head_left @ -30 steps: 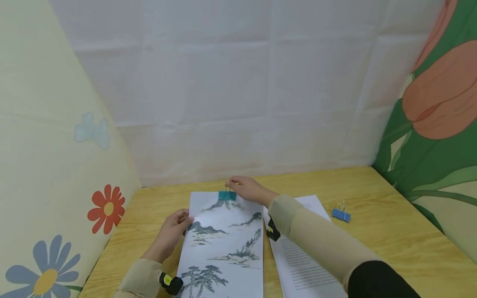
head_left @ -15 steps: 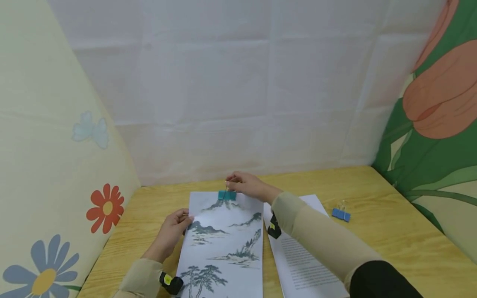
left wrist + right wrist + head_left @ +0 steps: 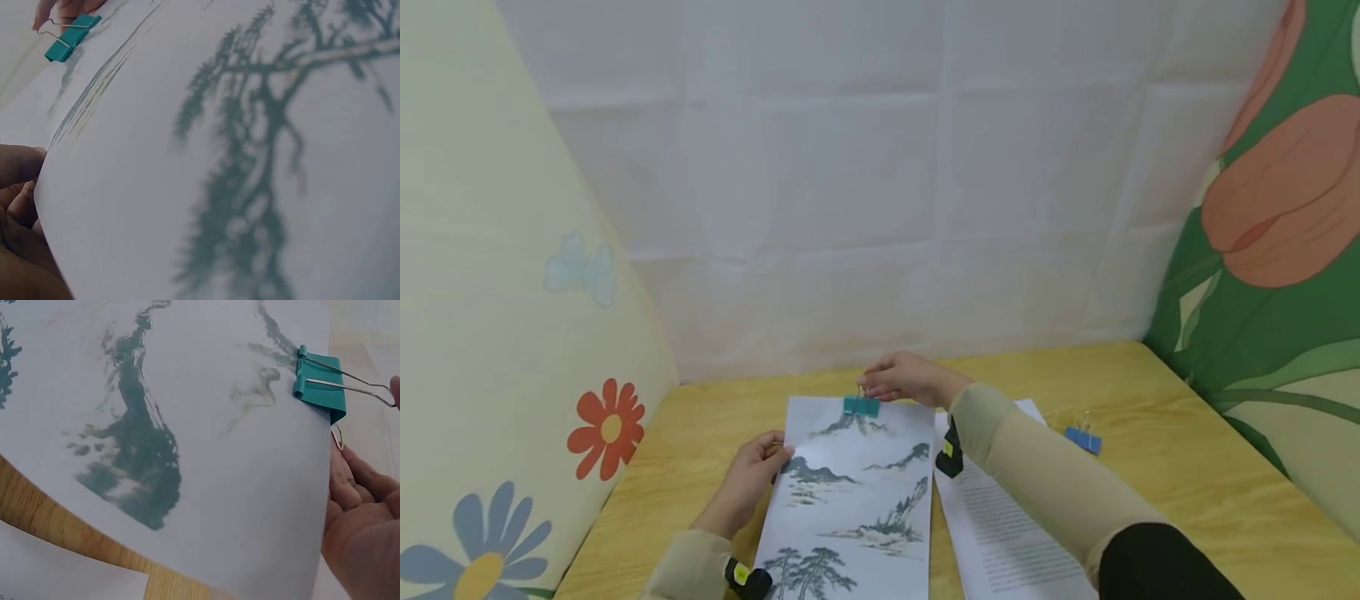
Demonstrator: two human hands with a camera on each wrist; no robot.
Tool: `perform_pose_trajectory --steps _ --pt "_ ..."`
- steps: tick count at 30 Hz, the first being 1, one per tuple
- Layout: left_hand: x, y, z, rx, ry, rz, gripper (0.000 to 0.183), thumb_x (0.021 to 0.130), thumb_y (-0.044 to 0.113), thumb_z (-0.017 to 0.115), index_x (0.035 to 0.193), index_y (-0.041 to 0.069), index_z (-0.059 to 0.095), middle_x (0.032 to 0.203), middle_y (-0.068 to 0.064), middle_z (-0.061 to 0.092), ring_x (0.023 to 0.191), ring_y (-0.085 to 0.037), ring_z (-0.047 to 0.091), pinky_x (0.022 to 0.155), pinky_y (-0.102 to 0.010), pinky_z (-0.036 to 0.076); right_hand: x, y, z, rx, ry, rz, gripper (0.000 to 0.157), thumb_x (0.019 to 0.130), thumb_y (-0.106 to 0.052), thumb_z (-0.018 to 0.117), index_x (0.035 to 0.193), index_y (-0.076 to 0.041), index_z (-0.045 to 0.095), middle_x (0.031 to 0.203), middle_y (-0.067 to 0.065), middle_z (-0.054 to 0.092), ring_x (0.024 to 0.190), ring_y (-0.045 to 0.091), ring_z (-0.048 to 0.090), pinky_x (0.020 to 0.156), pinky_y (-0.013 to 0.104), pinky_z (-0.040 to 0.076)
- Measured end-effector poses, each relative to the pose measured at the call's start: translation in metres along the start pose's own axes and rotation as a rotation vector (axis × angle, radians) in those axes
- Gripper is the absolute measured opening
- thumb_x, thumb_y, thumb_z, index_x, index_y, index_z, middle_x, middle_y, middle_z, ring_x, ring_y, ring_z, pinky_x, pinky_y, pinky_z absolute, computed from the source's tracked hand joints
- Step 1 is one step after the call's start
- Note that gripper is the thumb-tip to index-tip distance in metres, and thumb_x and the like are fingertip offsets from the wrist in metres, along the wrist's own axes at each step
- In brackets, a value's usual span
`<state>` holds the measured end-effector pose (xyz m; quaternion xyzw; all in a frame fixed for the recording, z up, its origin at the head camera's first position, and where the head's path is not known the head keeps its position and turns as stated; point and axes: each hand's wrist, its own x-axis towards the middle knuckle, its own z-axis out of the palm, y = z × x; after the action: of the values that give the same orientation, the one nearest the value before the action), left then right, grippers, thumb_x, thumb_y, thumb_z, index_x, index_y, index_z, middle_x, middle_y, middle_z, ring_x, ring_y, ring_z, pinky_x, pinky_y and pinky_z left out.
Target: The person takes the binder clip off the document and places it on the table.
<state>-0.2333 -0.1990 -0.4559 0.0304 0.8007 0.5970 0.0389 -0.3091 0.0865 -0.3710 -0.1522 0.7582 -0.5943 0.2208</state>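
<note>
A teal binder clip (image 3: 861, 406) sits on the top edge of a paper sheet (image 3: 880, 483) printed with ink-style mountains and pines. My right hand (image 3: 910, 377) holds the clip by its wire handles. In the right wrist view the thumb (image 3: 395, 392) meets the end of the upper handle, while the fingers (image 3: 356, 487) lie behind the sheet by the other handle. My left hand (image 3: 748, 475) pinches the sheet's left edge, thumb in front and curled fingers behind, as the left wrist view shows. The sheet is bent and raised off the table there.
To the right, partly under my right forearm, lies a printed text sheet (image 3: 1000, 517). A blue binder clip (image 3: 1083, 440) rests farther right on the wood-grain table (image 3: 1187, 467). A white cloth backdrop (image 3: 850, 208) stands behind, with flower-patterned panels at both sides.
The head view has tilted slightly, so everything sits a little lower. My right hand's fingers shift at the clip's handles, which stays on the top edge. The left hand keeps its hold.
</note>
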Motion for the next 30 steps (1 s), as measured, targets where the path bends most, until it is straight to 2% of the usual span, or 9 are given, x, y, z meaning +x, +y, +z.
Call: perform_pose_trajectory --steps 8,11,19,30 --pt "-0.001 -0.001 0.004 0.015 -0.005 0.002 0.022 0.106 0.004 0.053 0.124 -0.008 0.057 0.092 -0.006 0.062 0.079 -0.017 0.054 0.068 -0.029 0.046 0.004 0.011 -0.009 -0.006 -0.105 0.002 0.045 0.107 -0.015 0.058 0.142 0.011 0.05 0.138 0.026 0.059 0.12 0.027 0.063 0.103 0.039 0.049" --pt "0.0 -0.001 0.005 0.014 -0.005 -0.001 0.022 0.107 0.005 0.054 0.124 -0.008 0.057 0.092 -0.006 0.062 0.08 -0.017 0.053 0.068 -0.029 0.045 0.004 0.013 -0.01 -0.031 -0.12 -0.012 0.045 0.108 -0.016 0.056 0.143 0.012 0.048 0.138 0.026 0.058 0.122 0.029 0.062 0.104 0.04 0.048" --pt "0.0 0.0 0.003 0.03 0.011 -0.019 0.026 0.106 0.004 0.054 0.128 -0.01 0.056 0.096 -0.007 0.064 0.084 -0.017 0.056 0.069 -0.028 0.047 0.007 0.012 -0.003 -0.113 -0.079 -0.035 0.038 0.109 -0.017 0.053 0.135 0.01 0.056 0.125 0.019 0.067 0.115 0.025 0.065 0.098 0.037 0.052" --pt "-0.001 0.002 0.009 0.021 0.008 -0.018 0.021 0.106 0.003 0.054 0.123 -0.009 0.056 0.091 -0.007 0.062 0.079 -0.017 0.054 0.066 -0.029 0.046 0.0 0.013 -0.001 -0.108 -0.008 -0.051 0.036 0.109 -0.016 0.054 0.132 0.01 0.057 0.119 0.017 0.068 0.114 0.029 0.066 0.098 0.039 0.053"
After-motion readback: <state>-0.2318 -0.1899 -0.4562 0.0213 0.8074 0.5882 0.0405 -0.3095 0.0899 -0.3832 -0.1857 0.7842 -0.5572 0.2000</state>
